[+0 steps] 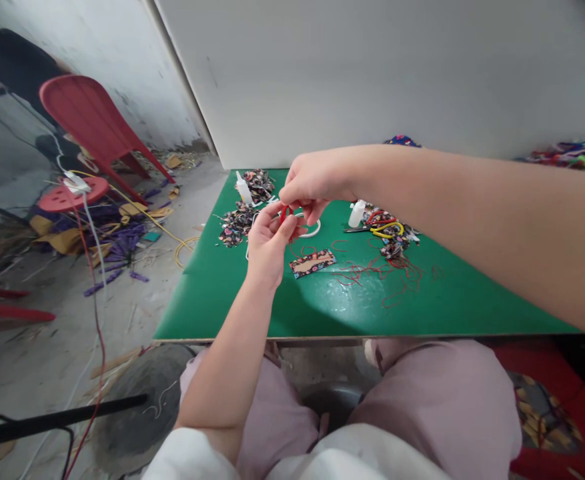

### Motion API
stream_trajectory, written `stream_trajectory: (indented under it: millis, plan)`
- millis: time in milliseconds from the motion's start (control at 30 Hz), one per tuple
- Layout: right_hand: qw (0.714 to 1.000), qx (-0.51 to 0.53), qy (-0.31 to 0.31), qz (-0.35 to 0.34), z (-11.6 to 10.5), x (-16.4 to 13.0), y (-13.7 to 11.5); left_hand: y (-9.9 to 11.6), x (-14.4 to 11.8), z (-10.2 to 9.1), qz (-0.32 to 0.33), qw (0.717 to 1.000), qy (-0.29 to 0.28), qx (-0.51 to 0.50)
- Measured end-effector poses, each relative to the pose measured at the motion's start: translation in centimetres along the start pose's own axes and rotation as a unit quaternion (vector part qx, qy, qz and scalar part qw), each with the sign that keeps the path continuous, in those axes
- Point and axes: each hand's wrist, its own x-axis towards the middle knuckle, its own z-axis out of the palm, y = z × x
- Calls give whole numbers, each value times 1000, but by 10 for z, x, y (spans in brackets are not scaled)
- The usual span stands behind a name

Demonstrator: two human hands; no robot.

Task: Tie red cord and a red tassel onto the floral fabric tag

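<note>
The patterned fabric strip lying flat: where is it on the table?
Head view: the patterned fabric strip lies on the green table, just right of the left hand, left of the red threads.

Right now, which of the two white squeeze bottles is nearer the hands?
The right-hand white bottle, beside the yellow-handled pliers. It stands just right of the right hand; the other bottle sits farther left, by the patterned scraps.

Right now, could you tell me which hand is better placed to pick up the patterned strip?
Probably the left hand: it hovers nearest the patterned strip. The right hand is farther back, pinching the red string.
</note>
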Motion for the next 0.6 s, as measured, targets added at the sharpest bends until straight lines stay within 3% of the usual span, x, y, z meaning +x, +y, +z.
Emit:
stream_trajectory:
  millis: [133, 233, 400, 600]
  plan:
    - [999, 26, 26, -5, 1, -3, -4, -6, -1, 2, 51, 994, 68, 73]
    - [999, 16, 31, 4, -1, -4, -5, -9, -2, 1, 61, 991, 80, 86]
    - [999, 30, 43, -4, -6, -4, -3, -15, -3, -5, 27, 996, 63, 62]
    - [998, 43, 43, -18, -6, -4, -3, -24, 5, -27, -37, 995, 62, 64]
